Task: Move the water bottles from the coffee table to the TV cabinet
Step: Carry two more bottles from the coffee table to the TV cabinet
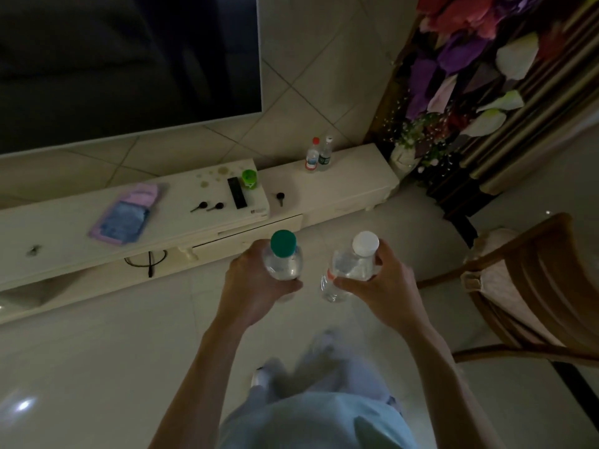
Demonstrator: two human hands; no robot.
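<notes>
My left hand (256, 286) grips a clear water bottle with a green cap (283, 254), held upright over the floor. A clear water bottle with a white cap (355, 264) is in my right hand (376, 286), also upright. Both hang in front of the long white TV cabinet (350, 186). Two more bottles stand side by side on the cabinet's right part: one with a red cap (312, 155) and one with a white cap and dark label (325, 153). The coffee table is out of view.
A large dark TV (129, 59) hangs above the cabinet. On the cabinet lie a purple pouch (126, 215), a black remote (236, 192), a green cup (249, 178) and small dark keys (207, 205). A wooden chair (525, 283) stands to my right; flowers (453, 76) fill the far right corner.
</notes>
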